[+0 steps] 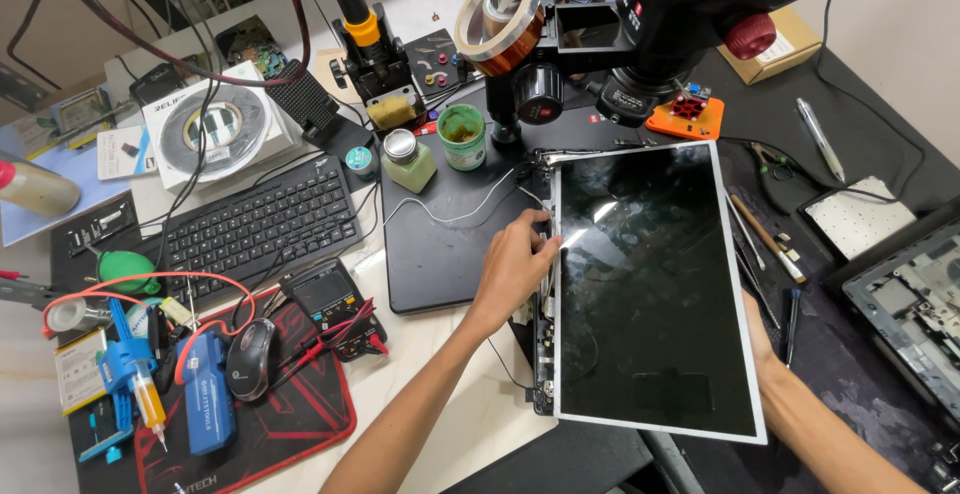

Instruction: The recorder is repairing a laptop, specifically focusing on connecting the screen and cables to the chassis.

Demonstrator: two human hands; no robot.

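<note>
A bare laptop screen panel with a dark glossy face and thin white border lies tilted over a black display lid. My left hand pinches the panel's left edge near the hinge and thin cables. My right hand is mostly hidden behind the panel's right edge, gripping it from underneath. A thin white wire runs across the black lid toward the panel's top left corner.
A microscope head hangs over the back. A black keyboard, mouse, multimeter, green jar and glass bottle crowd the left. Tweezers and screwdrivers lie right, beside an opened laptop base.
</note>
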